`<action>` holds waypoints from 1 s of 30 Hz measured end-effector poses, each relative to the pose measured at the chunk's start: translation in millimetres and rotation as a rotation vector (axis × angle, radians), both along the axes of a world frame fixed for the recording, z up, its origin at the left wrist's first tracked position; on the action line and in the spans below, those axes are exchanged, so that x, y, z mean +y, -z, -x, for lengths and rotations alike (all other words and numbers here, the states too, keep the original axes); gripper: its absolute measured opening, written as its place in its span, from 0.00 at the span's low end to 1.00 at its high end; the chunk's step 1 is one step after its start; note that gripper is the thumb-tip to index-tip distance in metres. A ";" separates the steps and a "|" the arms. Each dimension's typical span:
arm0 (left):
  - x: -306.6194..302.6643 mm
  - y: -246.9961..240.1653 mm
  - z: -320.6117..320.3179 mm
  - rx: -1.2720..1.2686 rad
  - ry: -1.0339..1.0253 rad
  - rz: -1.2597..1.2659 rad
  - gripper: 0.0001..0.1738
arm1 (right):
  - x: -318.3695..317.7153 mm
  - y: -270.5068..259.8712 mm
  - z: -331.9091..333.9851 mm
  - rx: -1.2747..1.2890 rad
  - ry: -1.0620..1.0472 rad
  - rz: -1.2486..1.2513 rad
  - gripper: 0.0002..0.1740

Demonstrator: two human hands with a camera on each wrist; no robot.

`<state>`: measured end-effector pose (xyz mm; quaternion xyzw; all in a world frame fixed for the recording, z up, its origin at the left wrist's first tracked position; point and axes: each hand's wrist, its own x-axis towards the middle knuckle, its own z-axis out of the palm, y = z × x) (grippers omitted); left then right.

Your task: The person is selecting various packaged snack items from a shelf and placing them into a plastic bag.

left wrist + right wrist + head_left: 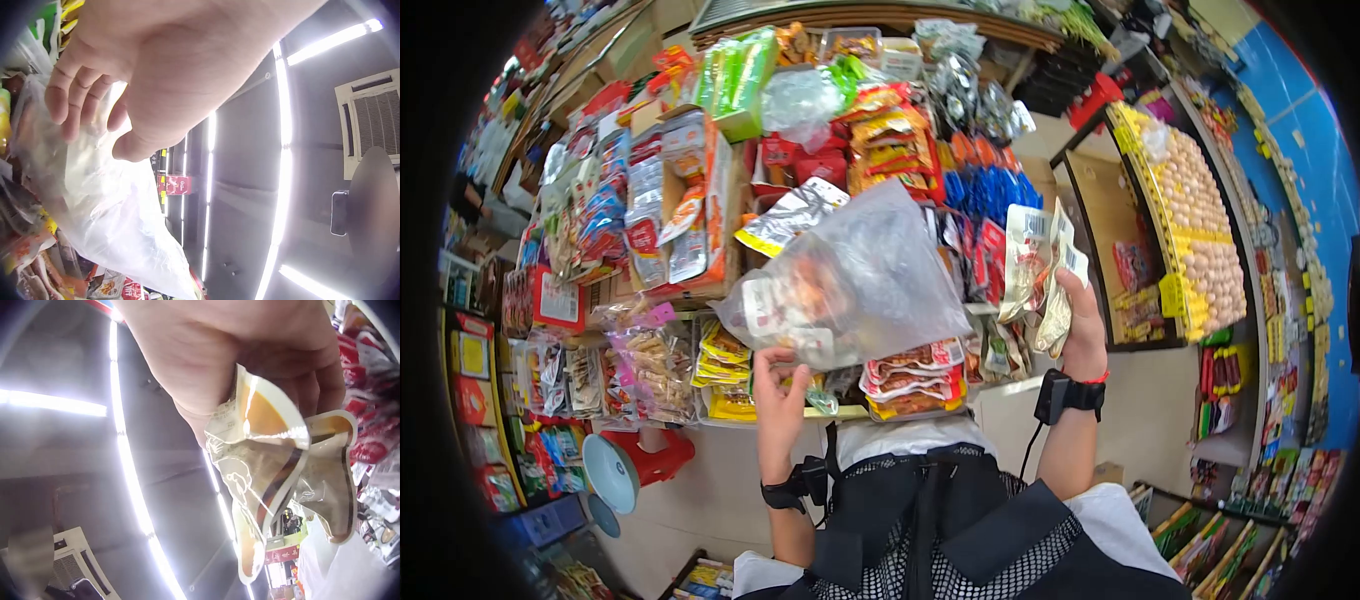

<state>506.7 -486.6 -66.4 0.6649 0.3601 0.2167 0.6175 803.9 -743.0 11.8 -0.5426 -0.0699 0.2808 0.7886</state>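
Note:
A clear plastic bag [870, 270] with packaged food inside lies over the snack display in front of me. My left hand [782, 405] is at its near left edge, fingers slightly bent and the thumb apart from them. In the left wrist view, the fingers [75, 106] hang over the crinkled plastic bag [94, 194]. On the other side, my right hand [1082, 325] grips sealed snack pouches [1050, 285] upright, to the right of the bag. The right wrist view shows two of these pouches [269, 462] fanned out below the right hand [250, 356], with shiny cream and orange panels.
Packaged snacks [890, 140] fill the display behind the bag. Red-and-white packs [915, 378] are stacked at its near edge. Egg trays [1190, 210] stand on a rack at the right. A red stool [662, 455] and a pale blue basin [608, 475] are at lower left.

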 end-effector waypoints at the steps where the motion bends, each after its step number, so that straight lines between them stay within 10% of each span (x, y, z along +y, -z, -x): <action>1: -3.6 1.2 0.3 0.019 -0.009 -0.028 0.17 | -9.2 -4.8 2.3 0.014 -0.001 0.021 0.27; 17: -108.7 -52.4 -26.8 0.087 -0.360 -0.242 0.11 | -101.4 50.7 -3.0 0.108 -0.420 0.525 0.19; 24: -169.7 -53.2 -106.9 0.141 0.577 -0.028 0.14 | -65.7 116.6 -11.6 0.021 -0.633 0.541 0.18; 30: -205.6 -21.3 -143.2 0.233 0.542 -0.461 0.20 | -32.7 140.3 -21.7 -0.040 -0.546 0.800 0.24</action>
